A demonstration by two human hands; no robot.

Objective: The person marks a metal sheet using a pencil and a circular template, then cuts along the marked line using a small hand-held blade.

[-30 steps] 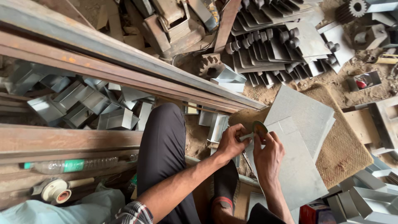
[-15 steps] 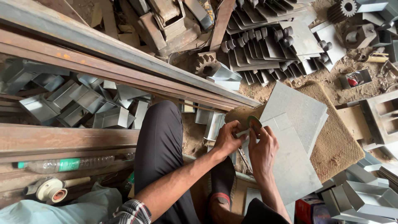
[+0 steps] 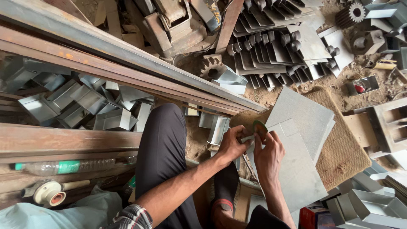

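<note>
Both of our hands meet at the middle: our left hand (image 3: 231,146) and right hand (image 3: 267,152) have their fingers pinched on a small green-rimmed disc (image 3: 259,127). It sits over the grey metal sheets (image 3: 305,127), which lie on a woven mat (image 3: 343,157) at three o'clock. Folded metal channels (image 3: 85,106) lie at nine o'clock.
</note>
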